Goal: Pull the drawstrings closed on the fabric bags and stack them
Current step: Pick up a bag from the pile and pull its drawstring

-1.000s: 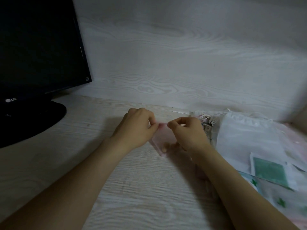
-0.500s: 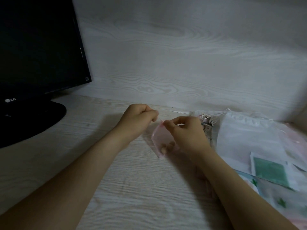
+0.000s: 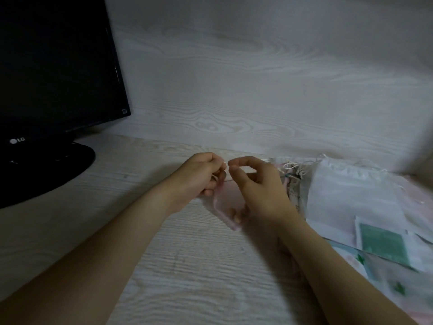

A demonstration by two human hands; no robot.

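Drawn back inward, left hand pinches the small pink fabric bag, right hand cups it, pinch parted; cinched, I judge.

1 readable mark, a brand.
A white "LG" logo stands on the black monitor's lower bezel; print on the green packet label is too blurred to read.
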